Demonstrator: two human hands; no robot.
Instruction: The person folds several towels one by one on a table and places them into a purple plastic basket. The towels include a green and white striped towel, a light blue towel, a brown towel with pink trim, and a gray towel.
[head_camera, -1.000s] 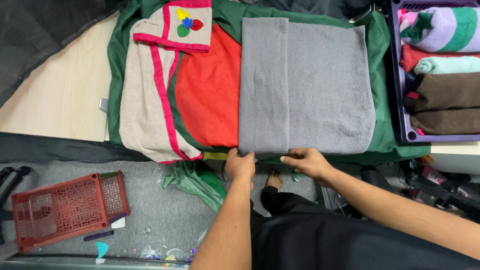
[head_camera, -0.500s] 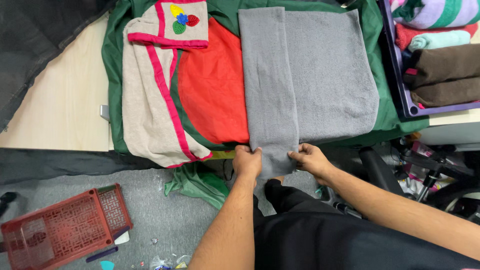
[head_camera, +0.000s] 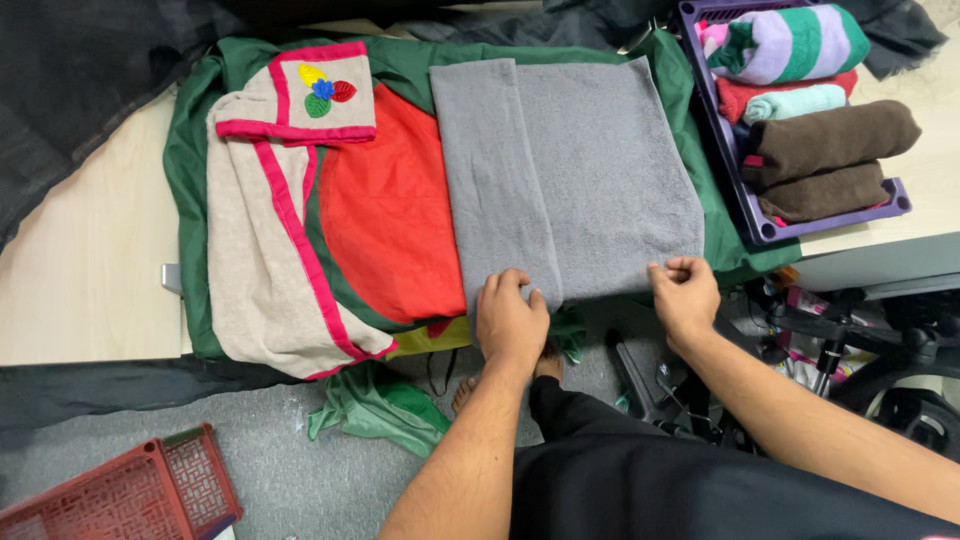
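A pale wooden counter (head_camera: 80, 250) fills the upper part of the head view, and most of its middle is covered by a large green cloth with a red centre panel (head_camera: 390, 210) that hangs over the near edge. On the right half of that cloth lies a grey terry towel (head_camera: 590, 170), folded into a flat rectangle with a narrower folded layer along its left side. At nine o'clock from the towel lies a beige towel with pink trim and a small leaf-and-flower patch (head_camera: 265, 230), draped over the green cloth. At two o'clock from the grey towel stands a purple plastic basket (head_camera: 745, 215) holding rolled towels: a striped one, a red one, a mint one and two brown ones. Below the counter is grey floor carpet (head_camera: 290, 470), with a red plastic lattice crate (head_camera: 130, 495) at seven o'clock. The left hand (head_camera: 510, 320) lies palm down at the grey towel's near edge, fingers curled over the bottom of the narrow folded layer. The right hand (head_camera: 685, 295) is at the towel's near right corner, thumb and fingers pinching its edge. The two hands are well apart along that near edge.
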